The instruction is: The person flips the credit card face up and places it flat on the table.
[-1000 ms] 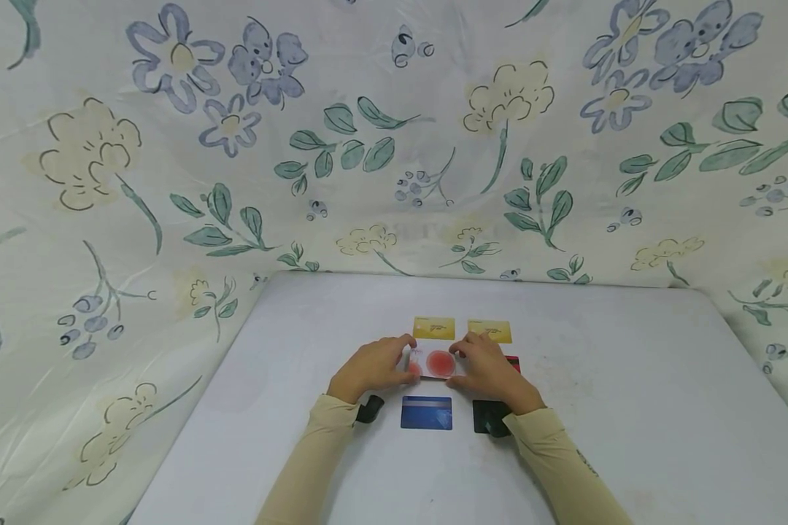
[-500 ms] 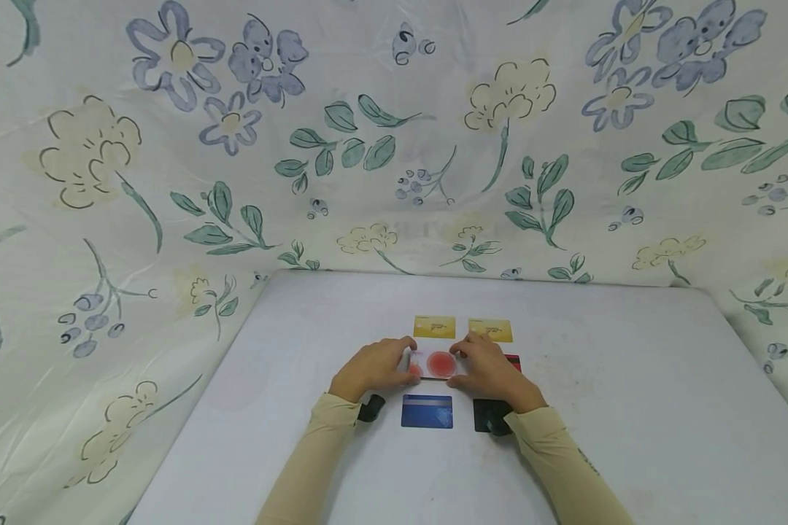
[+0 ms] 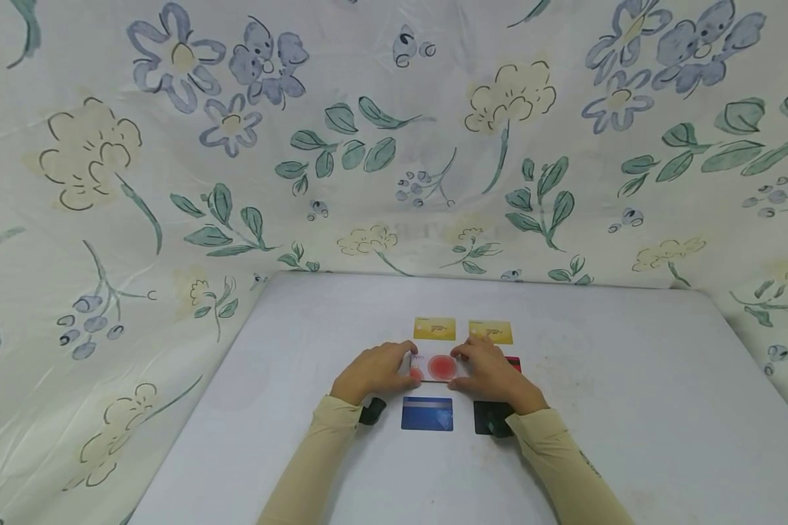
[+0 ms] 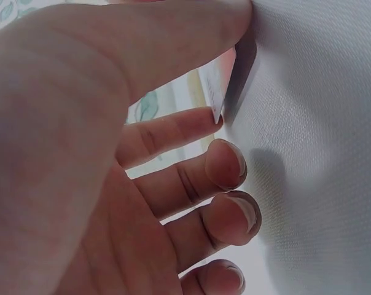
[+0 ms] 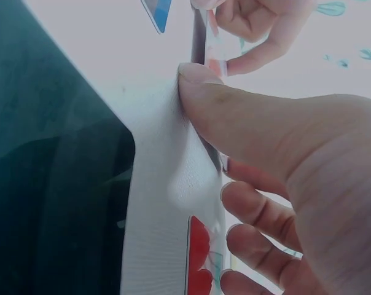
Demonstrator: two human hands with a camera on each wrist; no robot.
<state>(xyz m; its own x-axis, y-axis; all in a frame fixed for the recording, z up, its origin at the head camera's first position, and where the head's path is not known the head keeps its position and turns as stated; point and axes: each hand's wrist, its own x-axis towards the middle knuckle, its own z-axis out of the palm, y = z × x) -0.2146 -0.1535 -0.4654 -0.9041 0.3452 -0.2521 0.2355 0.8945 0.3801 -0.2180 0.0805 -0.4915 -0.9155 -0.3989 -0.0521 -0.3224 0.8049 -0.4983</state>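
Observation:
A white card with red circles (image 3: 442, 367) lies close over the table in the middle of the head view. My left hand (image 3: 376, 370) pinches its left end, thumb at the near corner and index finger at the far one. At the opposite end, my right hand (image 3: 494, 373) pinches the card the same way. In the left wrist view the card's corner (image 4: 215, 98) shows against the index fingertip, and its underside is in shadow. The other fingers of both hands curve loosely beside the card.
Two yellow cards, one left (image 3: 435, 329) and one right (image 3: 492, 332), lie beyond the hands. A blue card (image 3: 427, 414) and a dark card (image 3: 486, 418) lie nearer. A red card (image 3: 514, 362) is partly hidden behind the right hand. Floral cloth (image 3: 394, 146) rises behind the white table (image 3: 604, 437).

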